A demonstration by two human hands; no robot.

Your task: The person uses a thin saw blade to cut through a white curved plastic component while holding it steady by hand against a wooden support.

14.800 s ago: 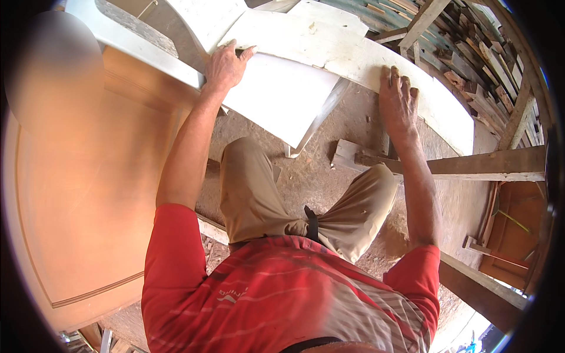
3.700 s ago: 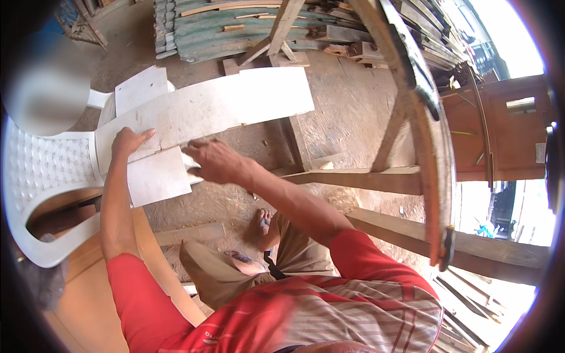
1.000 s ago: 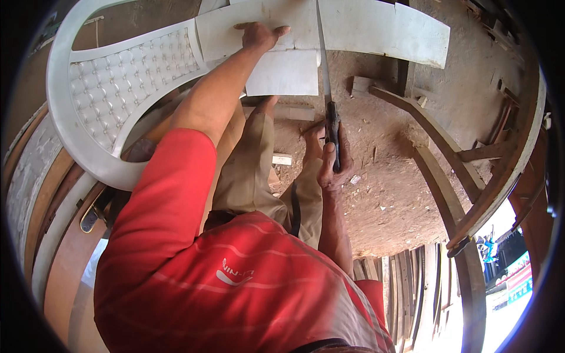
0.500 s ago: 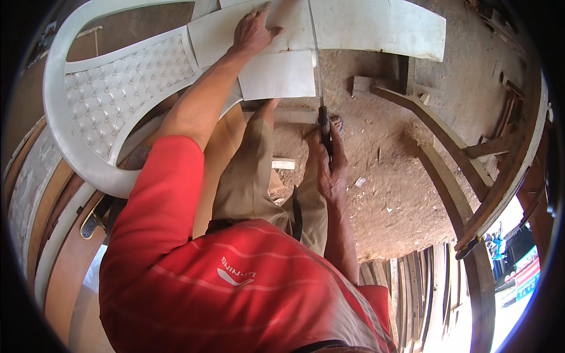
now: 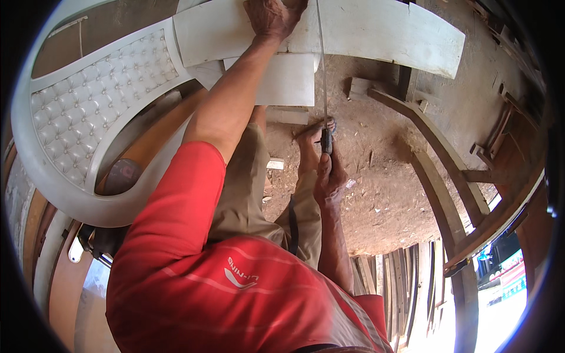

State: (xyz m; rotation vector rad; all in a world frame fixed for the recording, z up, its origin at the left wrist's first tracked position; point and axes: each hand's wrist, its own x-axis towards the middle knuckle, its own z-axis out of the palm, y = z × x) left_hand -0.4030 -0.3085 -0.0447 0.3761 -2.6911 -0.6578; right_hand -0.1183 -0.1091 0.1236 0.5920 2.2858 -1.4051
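My right hand [image 5: 329, 182] is closed round the black handle [image 5: 326, 141] of a saw. Its long, thin blade [image 5: 323, 76], seen nearly edge-on, runs up to a white curved board [image 5: 382, 35] and crosses it. My left hand [image 5: 274, 17] rests on that board, left of the blade, its fingers spread and partly cut off by the upper rim. Under the board's near edge a smaller white rectangular panel [image 5: 288, 82] sticks out toward me. To the left stands a white curved frame [image 5: 65, 191] with a tufted white cushioned panel [image 5: 106, 88].
Curved wooden frame pieces [image 5: 435, 129] stand on the dirt floor [image 5: 388, 206] at right. Several wooden strips [image 5: 406, 282] lean behind them near the lower edge. My bare foot [image 5: 309, 141] is beside the saw handle. More boards [image 5: 65, 282] are stacked at left.
My right hand has drawn the saw back toward me. My left hand has shifted forward and right on the board. The view has swung, so the white frame sits lower and further left.
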